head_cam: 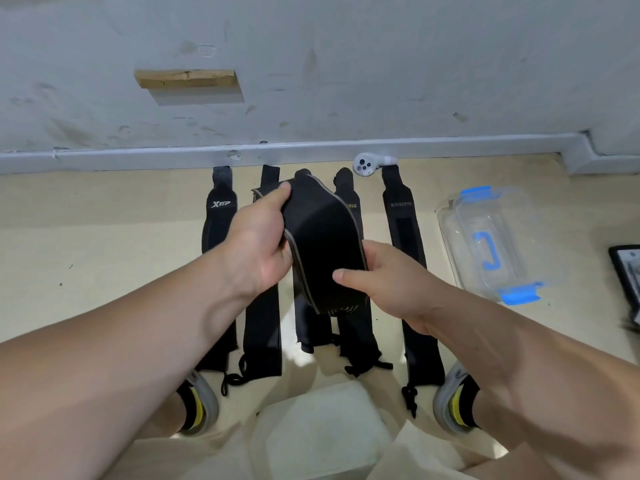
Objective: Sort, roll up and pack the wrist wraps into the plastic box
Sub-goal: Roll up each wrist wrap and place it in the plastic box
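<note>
Row of wrist wraps [216, 230] flat on floor [104, 258], centre. Plastic box [519, 220] right, well apart, lid seemingly on: opening it needs free hand, roll may spring loose. Held wrap [322, 244] lifted above row, curved. Left hand [256, 244] pinches far edge, right hand [388, 282] grips near end. Slack grip risks crooked roll.

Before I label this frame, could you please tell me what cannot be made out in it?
All in the head view.
1. Fourth floor wrap from the left: logo shows only "ING"; the held wrap covers the rest.
2. Middle floor wrap: mostly hidden under the held wrap, left hand and right hand.
3. Dark object: cut off by the right edge, unidentifiable.
4. Right hand's fingers: behind the held wrap.
</note>
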